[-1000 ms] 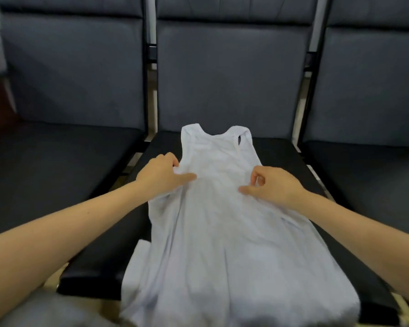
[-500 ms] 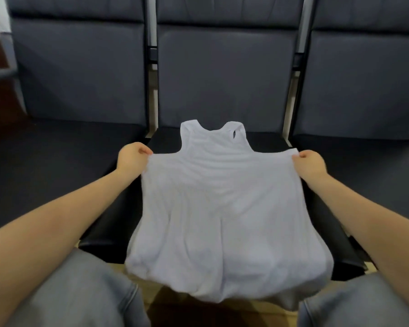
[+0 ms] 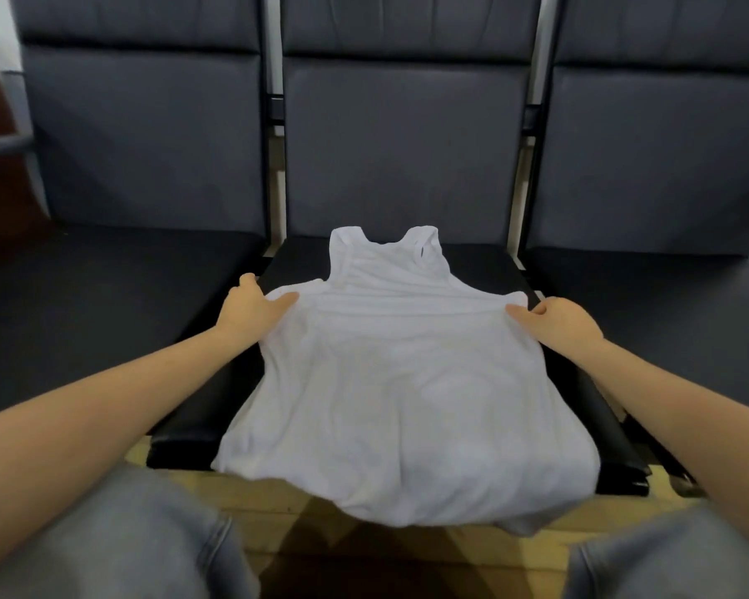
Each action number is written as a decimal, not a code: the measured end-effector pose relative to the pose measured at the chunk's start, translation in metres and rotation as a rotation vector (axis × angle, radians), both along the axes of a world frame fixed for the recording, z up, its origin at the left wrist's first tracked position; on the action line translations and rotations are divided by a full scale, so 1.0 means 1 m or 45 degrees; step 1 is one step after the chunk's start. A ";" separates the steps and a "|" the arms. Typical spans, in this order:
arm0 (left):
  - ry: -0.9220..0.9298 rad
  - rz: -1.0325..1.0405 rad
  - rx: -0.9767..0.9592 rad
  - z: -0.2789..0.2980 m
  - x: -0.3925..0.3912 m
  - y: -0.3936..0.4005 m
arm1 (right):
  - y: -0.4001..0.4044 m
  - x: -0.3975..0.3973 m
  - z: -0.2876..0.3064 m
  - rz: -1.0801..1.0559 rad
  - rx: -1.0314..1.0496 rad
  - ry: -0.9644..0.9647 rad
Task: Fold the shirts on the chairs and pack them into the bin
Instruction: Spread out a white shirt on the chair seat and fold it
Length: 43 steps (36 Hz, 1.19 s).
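Both hands at the shirt's side edges, middle chair.
Left hand (image 3: 251, 311) and right hand (image 3: 561, 324) each pinch the white sleeveless shirt (image 3: 401, 382), spread flat on the black middle seat (image 3: 191, 421), hem overhanging the wooden floor (image 3: 273, 508); grey chair backs (image 3: 403, 144) behind.

No readable text, label, brand or number shows anywhere.

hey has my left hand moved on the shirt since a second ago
Yes. The left hand has gone outward from beside the neckline to the white shirt's left edge, near the middle seat's left side.
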<state>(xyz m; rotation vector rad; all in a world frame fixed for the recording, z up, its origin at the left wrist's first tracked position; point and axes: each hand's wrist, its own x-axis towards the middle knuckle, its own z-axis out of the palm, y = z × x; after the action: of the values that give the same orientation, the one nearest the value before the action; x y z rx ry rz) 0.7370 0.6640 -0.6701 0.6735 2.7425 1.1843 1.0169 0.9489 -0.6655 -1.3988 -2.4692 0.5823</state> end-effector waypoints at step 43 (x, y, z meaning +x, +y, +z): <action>-0.556 -0.430 -0.056 0.035 0.107 -0.109 | -0.113 0.088 0.028 0.056 -0.679 0.355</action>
<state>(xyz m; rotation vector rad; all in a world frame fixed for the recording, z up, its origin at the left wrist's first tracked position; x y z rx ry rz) 0.8438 0.5549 -0.6355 0.7332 2.1868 1.0436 1.1054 0.8363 -0.6378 -1.3109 -2.2108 1.4199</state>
